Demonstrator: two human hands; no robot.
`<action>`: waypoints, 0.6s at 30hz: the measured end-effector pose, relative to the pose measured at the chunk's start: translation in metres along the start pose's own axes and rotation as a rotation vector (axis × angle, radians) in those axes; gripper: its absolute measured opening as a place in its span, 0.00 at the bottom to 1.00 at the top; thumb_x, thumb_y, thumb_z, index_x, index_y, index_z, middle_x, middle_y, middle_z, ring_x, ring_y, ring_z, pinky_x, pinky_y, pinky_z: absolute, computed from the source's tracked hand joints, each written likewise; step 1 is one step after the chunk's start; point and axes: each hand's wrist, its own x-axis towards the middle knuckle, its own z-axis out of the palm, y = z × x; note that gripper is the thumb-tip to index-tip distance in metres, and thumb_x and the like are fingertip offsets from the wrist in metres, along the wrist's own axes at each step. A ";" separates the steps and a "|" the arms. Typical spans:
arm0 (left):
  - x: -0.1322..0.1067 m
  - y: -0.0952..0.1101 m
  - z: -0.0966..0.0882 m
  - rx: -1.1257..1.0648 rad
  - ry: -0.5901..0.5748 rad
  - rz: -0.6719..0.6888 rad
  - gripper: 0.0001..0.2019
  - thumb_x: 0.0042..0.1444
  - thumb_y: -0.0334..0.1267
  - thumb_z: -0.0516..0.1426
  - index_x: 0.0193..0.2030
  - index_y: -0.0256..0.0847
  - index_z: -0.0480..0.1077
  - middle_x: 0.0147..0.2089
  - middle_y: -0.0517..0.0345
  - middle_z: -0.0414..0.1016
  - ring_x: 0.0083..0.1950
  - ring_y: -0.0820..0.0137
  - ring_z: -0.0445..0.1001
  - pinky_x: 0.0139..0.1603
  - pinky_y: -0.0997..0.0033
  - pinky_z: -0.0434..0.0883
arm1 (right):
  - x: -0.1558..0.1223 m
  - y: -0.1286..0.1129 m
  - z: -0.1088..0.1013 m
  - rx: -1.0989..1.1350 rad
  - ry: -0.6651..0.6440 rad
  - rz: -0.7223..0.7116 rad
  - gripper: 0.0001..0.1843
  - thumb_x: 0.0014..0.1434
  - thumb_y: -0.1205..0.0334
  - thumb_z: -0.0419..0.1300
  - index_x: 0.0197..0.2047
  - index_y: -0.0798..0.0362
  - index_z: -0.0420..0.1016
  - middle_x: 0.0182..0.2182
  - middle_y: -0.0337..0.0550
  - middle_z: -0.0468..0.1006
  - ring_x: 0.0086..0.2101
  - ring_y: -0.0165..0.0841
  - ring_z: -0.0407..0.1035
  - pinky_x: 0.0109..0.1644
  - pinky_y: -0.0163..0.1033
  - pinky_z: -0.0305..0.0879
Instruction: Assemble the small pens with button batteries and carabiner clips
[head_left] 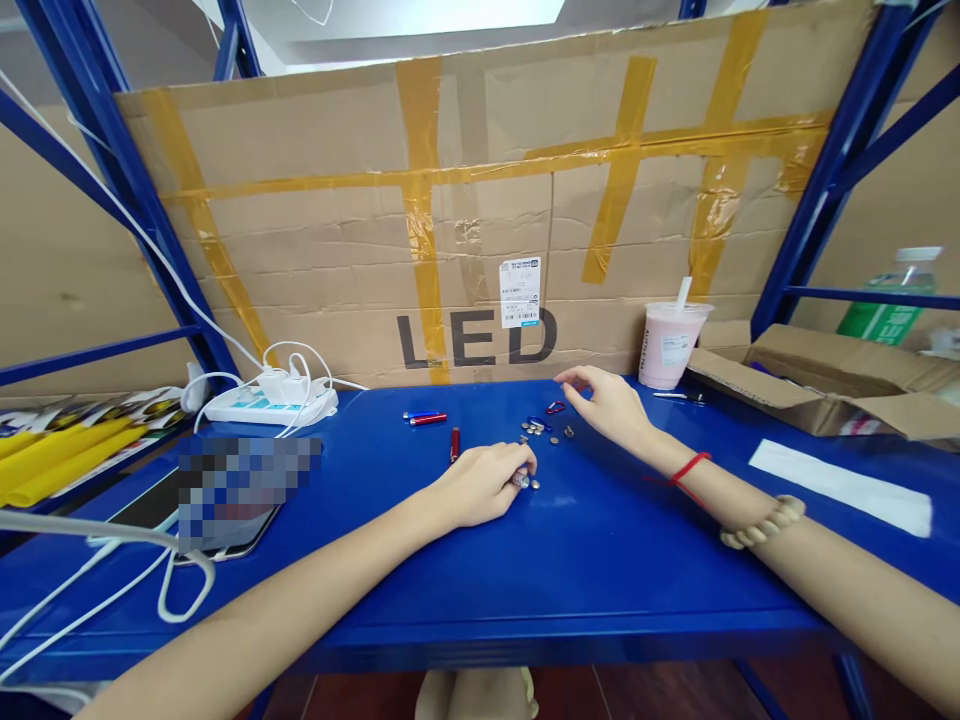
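Note:
My left hand (pixel 484 483) rests on the blue table (pixel 585 560) with its fingers curled round a small silvery part (pixel 523 480) at the fingertips. My right hand (pixel 606 402) hovers over the table with fingers loosely spread, holding nothing, just right of a small red clip (pixel 556 407) and a blue clip (pixel 537 421). Between the hands lies a cluster of several small round metal pieces (pixel 538 431). A red pen-like stick (pixel 454 444) lies left of my left hand, and a blue and a red stick (pixel 425 417) lie further back.
A taped cardboard wall marked LED (pixel 480 340) closes the back. A pink drink cup (pixel 671 343) with a straw stands at back right beside an open cardboard box (pixel 825 385). A white power strip (pixel 271 403) with cables and a phone (pixel 225 520) lie at left. A white paper strip (pixel 840 487) lies at right.

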 end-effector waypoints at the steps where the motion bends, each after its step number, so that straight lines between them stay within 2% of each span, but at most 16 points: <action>1: 0.000 0.000 0.000 -0.010 -0.018 0.015 0.09 0.56 0.27 0.46 0.39 0.41 0.62 0.38 0.59 0.71 0.39 0.72 0.69 0.41 0.73 0.65 | 0.000 0.001 0.000 0.000 -0.005 -0.006 0.11 0.55 0.64 0.52 0.39 0.50 0.74 0.35 0.38 0.79 0.35 0.31 0.71 0.38 0.36 0.65; 6: 0.002 0.001 0.003 -0.033 -0.043 -0.017 0.09 0.56 0.27 0.47 0.40 0.42 0.63 0.38 0.60 0.72 0.41 0.71 0.69 0.41 0.74 0.65 | -0.004 0.007 0.010 0.005 -0.228 -0.099 0.12 0.55 0.61 0.52 0.37 0.51 0.76 0.38 0.41 0.79 0.37 0.33 0.71 0.40 0.37 0.66; 9: 0.002 0.000 0.004 -0.023 -0.032 -0.005 0.08 0.56 0.28 0.47 0.40 0.42 0.63 0.39 0.61 0.73 0.42 0.70 0.70 0.42 0.73 0.65 | -0.008 0.012 0.018 -0.016 -0.298 -0.178 0.14 0.56 0.57 0.52 0.37 0.50 0.78 0.39 0.41 0.79 0.40 0.34 0.72 0.44 0.39 0.66; 12: 0.002 0.000 0.004 0.012 -0.047 0.007 0.08 0.56 0.29 0.47 0.40 0.42 0.63 0.39 0.60 0.73 0.42 0.70 0.70 0.45 0.72 0.65 | -0.009 0.018 0.025 -0.044 -0.328 -0.147 0.13 0.54 0.54 0.54 0.34 0.47 0.79 0.40 0.40 0.79 0.40 0.37 0.72 0.42 0.41 0.68; 18: -0.002 0.001 0.003 0.078 -0.024 -0.047 0.08 0.60 0.34 0.46 0.44 0.43 0.62 0.38 0.57 0.73 0.38 0.67 0.72 0.38 0.70 0.66 | -0.005 0.024 0.030 -0.068 -0.325 -0.122 0.09 0.49 0.54 0.58 0.30 0.43 0.80 0.38 0.38 0.79 0.37 0.40 0.73 0.39 0.43 0.69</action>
